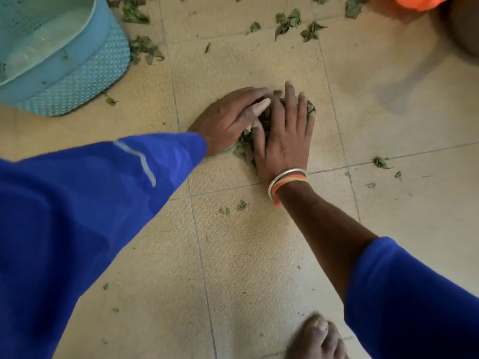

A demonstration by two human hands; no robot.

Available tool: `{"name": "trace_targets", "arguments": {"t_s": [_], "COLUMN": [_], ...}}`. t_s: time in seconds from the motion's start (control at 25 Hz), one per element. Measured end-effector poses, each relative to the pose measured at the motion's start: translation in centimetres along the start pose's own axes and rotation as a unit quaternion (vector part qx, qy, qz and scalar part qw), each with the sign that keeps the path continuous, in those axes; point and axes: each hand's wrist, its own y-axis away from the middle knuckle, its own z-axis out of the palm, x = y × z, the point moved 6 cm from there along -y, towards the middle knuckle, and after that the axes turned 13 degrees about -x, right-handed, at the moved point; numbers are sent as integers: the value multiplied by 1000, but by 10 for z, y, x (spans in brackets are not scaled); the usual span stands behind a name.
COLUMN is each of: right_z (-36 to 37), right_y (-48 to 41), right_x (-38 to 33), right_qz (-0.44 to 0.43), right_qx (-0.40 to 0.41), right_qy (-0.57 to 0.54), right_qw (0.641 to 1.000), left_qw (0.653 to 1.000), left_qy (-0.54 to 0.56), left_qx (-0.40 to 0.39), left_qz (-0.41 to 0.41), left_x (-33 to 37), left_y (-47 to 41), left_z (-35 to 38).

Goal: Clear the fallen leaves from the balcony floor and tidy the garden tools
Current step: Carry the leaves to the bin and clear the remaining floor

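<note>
A small heap of dry green leaves (245, 145) lies on the beige tiled floor (259, 255), pressed between both of my hands. My left hand (228, 120) in a blue sleeve cups the heap from the left, its fingers stretched along the far side and its thumb lying on top. Resting over the right side of the heap is my right hand (285, 141), which wears bangles at the wrist and has its fingers spread and laid flat on the leaves. Most of the heap is hidden under the hands.
A teal perforated basket (77, 73) stands at the top left. Loose leaves lie beside it (145, 47), along the far tiles (287, 22), at the right (381, 163) and near my wrist (241, 204). An orange object (420, 2) and a brown pot (466, 29) sit top right. My bare foot (318, 338) is at the bottom.
</note>
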Motion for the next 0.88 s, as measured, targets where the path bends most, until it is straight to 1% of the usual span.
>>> {"name": "trace_targets", "arguments": {"t_s": [0.08, 0.16, 0.2, 0.32, 0.4, 0.44, 0.48, 0.52, 0.56, 0.6, 0.64, 0.68, 0.76, 0.8, 0.84, 0.88], "right_z": [-16, -22, -22, -11, -5, -2, -1, 0, 2, 4, 7, 12, 22, 26, 29, 30], "right_y": [-13, -27, -34, -36, -29, -26, -24, -24, -25, -25, -25, -24, -23, -22, -20, -18], "right_x": [17, 35, 39, 32, 18, 11, 6, 1, -3, -7, -10, -13, -14, -13, -13, -13], "right_qz": [34, 58, 43, -65, -109, -112, -101, -81, -51, -14, 29, 73, 147, 171, 186, 198], "right_qx": [38, 23, 0, -58, -62, -52, -32, -7, 16, 33, 43, 49, 58, 63, 65, 64], "right_qy": [-18, -48, -77, -154, -199, -233, -275, -325, -378, -434, -496, -564, -689, -737, -771, -792], "right_qw": [999, 997, 996, 984, 972, 965, 955, 942, 924, 900, 867, 821, 707, 651, 606, 574], "left_qw": [993, 978, 972, 965, 962, 959, 954, 946, 932, 909, 874, 832, 750, 717, 692, 673], "left_qy": [-45, -89, -96, -95, -74, -60, -33, 18, 93, 177, 264, 344, 463, 507, 543, 579], "left_qx": [104, 175, 196, 209, 215, 229, 251, 278, 305, 335, 364, 390, 428, 436, 435, 424], "left_qz": [-21, -70, -93, -130, -151, -157, -162, -165, -170, -176, -183, -191, -197, -196, -192, -182], "left_x": [2, 2, 1, 4, 6, 7, 8, 8, 6, 3, 1, 2, 4, 3, -1, -5], "left_y": [18, 37, 44, 52, 40, 32, 24, 17, 13, 11, 11, 12, 15, 15, 15, 13], "left_z": [-3, -2, 2, 22, 30, 29, 28, 25, 23, 21, 21, 23, 25, 28, 31, 35]}}
